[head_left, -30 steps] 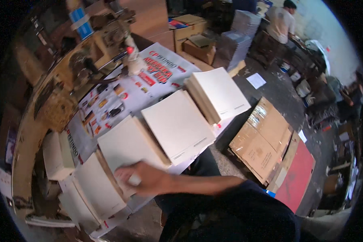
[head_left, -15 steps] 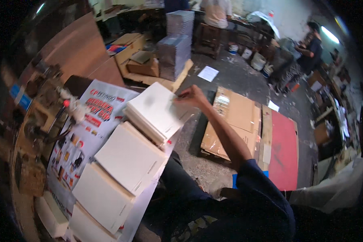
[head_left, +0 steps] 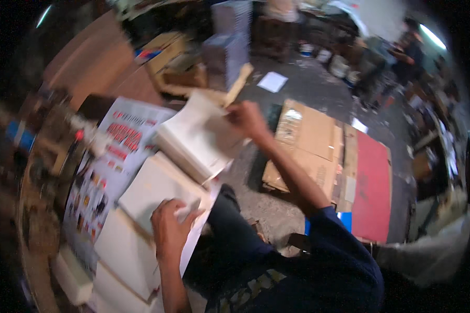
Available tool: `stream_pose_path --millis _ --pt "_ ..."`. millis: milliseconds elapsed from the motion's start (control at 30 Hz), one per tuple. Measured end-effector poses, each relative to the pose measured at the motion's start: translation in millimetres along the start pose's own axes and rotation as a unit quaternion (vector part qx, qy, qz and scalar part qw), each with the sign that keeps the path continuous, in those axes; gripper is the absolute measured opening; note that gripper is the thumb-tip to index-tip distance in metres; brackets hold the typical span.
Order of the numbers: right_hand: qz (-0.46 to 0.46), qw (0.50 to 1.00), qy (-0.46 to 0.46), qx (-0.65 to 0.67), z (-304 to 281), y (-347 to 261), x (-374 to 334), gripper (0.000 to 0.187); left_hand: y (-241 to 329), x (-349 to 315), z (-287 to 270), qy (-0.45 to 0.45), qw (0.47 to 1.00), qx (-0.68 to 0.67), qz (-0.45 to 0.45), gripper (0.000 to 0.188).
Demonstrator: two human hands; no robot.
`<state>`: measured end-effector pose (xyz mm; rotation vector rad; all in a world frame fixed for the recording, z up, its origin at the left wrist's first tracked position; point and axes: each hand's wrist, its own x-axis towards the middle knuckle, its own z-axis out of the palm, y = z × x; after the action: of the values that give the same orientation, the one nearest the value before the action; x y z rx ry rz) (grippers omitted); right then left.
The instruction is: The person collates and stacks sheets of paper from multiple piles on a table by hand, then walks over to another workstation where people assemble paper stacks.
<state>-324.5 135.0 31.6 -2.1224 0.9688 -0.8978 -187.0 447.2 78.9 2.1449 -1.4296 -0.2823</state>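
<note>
Blur smears the fingertips of my right grip (head_left: 248,120), so I cannot tell whether they are closed on the bowed top sheet (head_left: 209,117); they meet its right edge, on the farthest paper stack (head_left: 180,154). My left grip (head_left: 168,225) is narrowed around a small white piece (head_left: 185,210), too indistinct to identify, over the next stack (head_left: 149,182), hiding part of its lower edge. The nearest stack (head_left: 115,289) is cut off below.
</note>
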Motion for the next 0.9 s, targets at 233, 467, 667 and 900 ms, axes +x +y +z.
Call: stream_pose_path --millis 233,467,667,900 --pt "-0.037 0.996 0.049 0.07 -42 -19 -11 0.026 -18 -39 -35 0.061 0.958 -0.254 -0.116 0.016" --pt "0.014 0.984 -0.07 0.165 -8 -106 -55 0.029 -60 -124 -92 0.112 0.957 -0.248 -0.095 0.028" --pt "0.025 0.965 -0.17 0.197 61 -139 -94 0.033 -71 -129 -83 0.029 0.985 -0.023 -0.169 0.045" --pt "0.243 0.912 -0.158 0.289 82 -146 -102 0.042 -89 -164 -101 0.154 0.949 -0.213 -0.175 0.01"
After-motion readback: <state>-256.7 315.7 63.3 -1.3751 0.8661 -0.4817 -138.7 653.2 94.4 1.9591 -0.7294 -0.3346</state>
